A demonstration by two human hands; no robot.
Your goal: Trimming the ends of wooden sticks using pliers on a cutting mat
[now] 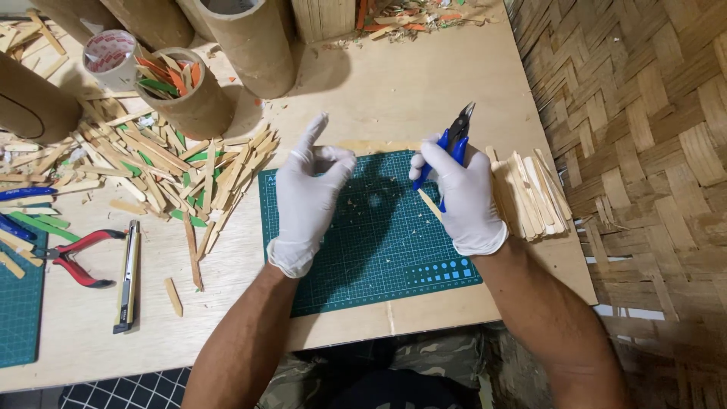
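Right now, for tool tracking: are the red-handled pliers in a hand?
No, the red-handled pliers lie on the table; the right hand holds blue-handled cutters.

Left hand (308,198), centre frame: white disposable glove, thin, wrinkled, cuff rolled at wrist. Right hand (463,197), right of centre: same white glove, cuff bunched. Forearms bare, no sleeves. Camouflage trousers (424,363), green-brown, bottom centre.

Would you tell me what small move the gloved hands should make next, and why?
Probably the left hand should reach across to the stack of wooden sticks and take one: it is empty, while the right hand holds the blue-handled cutters over the green cutting mat.
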